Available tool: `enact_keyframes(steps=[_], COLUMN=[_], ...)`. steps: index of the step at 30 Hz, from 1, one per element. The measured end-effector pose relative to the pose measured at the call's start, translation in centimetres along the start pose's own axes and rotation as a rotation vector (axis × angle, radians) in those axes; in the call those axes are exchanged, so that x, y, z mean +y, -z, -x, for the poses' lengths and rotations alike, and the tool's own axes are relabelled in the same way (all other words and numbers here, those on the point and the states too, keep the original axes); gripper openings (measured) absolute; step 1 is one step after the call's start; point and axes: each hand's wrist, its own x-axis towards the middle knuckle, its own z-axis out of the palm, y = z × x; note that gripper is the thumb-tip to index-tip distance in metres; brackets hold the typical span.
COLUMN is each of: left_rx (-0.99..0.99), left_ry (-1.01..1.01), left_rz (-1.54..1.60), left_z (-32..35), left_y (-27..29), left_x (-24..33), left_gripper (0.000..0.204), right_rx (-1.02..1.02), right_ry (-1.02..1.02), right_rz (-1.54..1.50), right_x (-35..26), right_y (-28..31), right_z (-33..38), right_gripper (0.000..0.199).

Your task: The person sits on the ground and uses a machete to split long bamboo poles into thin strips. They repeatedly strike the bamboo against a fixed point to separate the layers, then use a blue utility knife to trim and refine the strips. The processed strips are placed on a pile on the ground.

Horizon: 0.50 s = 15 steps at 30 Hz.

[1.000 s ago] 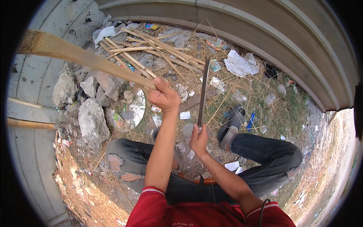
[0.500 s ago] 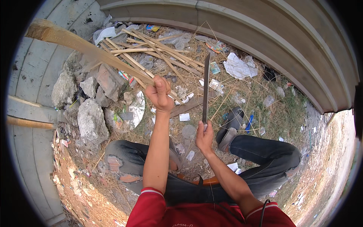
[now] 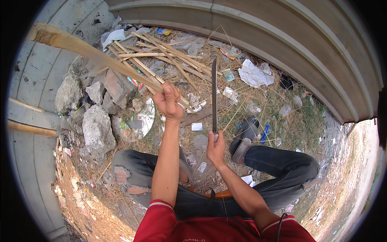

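My left hand (image 3: 169, 103) is closed around a long split bamboo strip (image 3: 100, 58). The strip runs up to the far left, where its end looks widest, and a short end sticks out past my fist. In my right hand (image 3: 216, 149) is the handle of a machete (image 3: 214, 92), its long dark blade pointing away from me. Most of the handle is hidden by my fingers. The blade stands to the right of the bamboo strip, apart from it. Beyond my hands lies a pile of thin split bamboo strips (image 3: 161, 52) on the littered ground.
Broken rocks (image 3: 98, 127) are heaped at the left beside a grey panel wall (image 3: 32, 161). A ribbed metal sheet (image 3: 282, 36) closes off the far side. Crumpled white paper (image 3: 256, 72), plastic scraps and dry grass cover the ground. My bent legs (image 3: 278, 165) frame the near space.
The machete has swung slightly left, its blade now more upright and its tip a little closer to the bamboo. My left hand and the strip have barely moved.
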Motion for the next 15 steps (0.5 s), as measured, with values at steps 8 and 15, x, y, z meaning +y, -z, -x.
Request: enact_keyframes(steps=[8, 15], left_rx=[0.009, 0.071], left_ry=[-0.013, -0.040], left_rz=[-0.021, -0.040], left_z=[-0.4, 0.3], left_y=[-0.2, 0.1], left_x=[0.2, -0.1], left_gripper=[0.053, 0.050], right_rx=[0.122, 0.049], right_ry=[0.299, 0.144], right_rz=[0.414, -0.130], right_x=[14.5, 0.4], right_y=[-3.2, -1.0], right_z=[2.0, -0.9], right_gripper=[0.038, 0.030])
